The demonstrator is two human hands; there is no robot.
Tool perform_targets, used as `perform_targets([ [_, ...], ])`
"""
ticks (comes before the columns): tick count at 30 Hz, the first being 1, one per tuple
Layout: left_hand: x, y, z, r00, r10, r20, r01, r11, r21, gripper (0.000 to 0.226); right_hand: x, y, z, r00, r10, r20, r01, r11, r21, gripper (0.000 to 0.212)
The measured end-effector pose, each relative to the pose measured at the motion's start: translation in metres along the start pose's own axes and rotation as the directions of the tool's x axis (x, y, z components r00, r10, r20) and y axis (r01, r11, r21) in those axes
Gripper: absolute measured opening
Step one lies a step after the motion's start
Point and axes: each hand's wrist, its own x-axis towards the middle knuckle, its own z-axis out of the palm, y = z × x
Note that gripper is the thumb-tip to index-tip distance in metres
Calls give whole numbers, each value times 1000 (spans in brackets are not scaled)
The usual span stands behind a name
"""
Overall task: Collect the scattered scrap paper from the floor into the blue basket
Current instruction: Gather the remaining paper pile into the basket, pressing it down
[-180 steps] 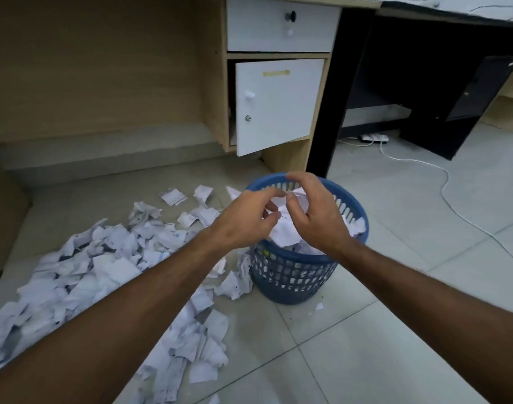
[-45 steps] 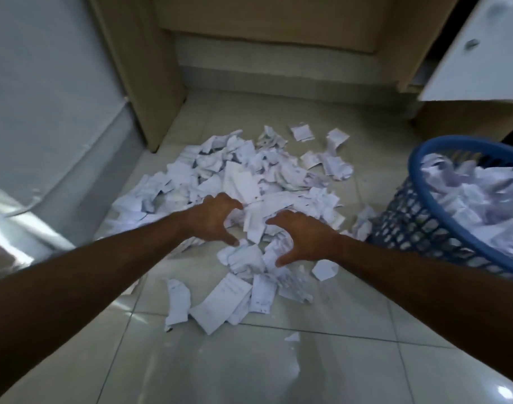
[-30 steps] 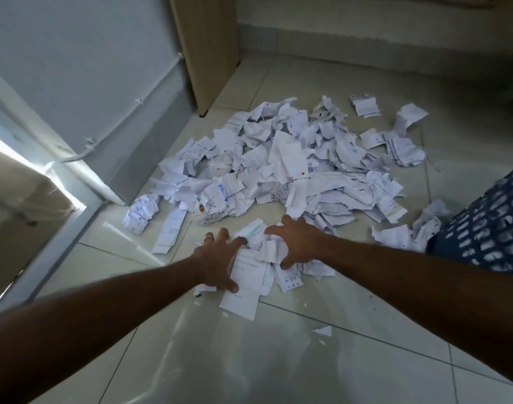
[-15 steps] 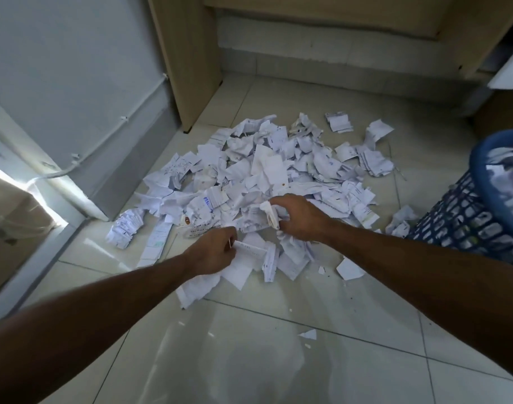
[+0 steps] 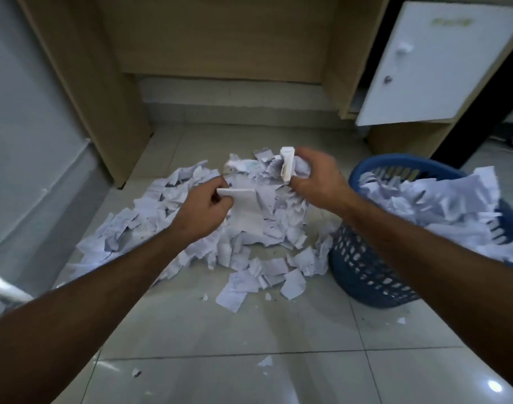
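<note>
Your left hand (image 5: 204, 209) is raised above the floor and its fingers are curled around a white sheet of paper (image 5: 245, 209), which hangs down from the grip to the right of the knuckles. Your right hand (image 5: 316, 177) is also lifted, a little farther from you than the left one, and it grips a crumpled bunch of paper scraps (image 5: 290, 167); one folded slip stands up out of the fist on its left side. The two hands are near each other but they do not touch.

Under and beyond both hands lies the scrap paper pile (image 5: 191, 228), spread on the tiled floor (image 5: 234, 330) and reaching far to the left of your left hand. Some loose pieces lie closer to you than the hands, and a few small bits are scattered on the tiles between your forearms.

Just to the right of your right hand stands the blue basket (image 5: 363, 269), upright on the floor, already heaped with paper that rises over its rim. Beyond the hands you see a wooden desk panel (image 5: 220, 39). Beyond the basket, to the right, a white cabinet door (image 5: 430, 62) stands ajar.
</note>
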Motion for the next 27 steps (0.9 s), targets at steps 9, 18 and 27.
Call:
perform_targets([
  [9,73,138,91,977,212,27,-202,959,-199,16,-39,51,-154,917,180,-356,-305,893,-331,47],
  [18,88,213,233,927,219,303,-184,973,-139,16,-122,136,-164,775,606,-177,-592,599,-539,66],
  [27,94,199,273,706,-207,678,6,958,287,63,-125,147,-159,683,720,121,-568,628,-533,81],
])
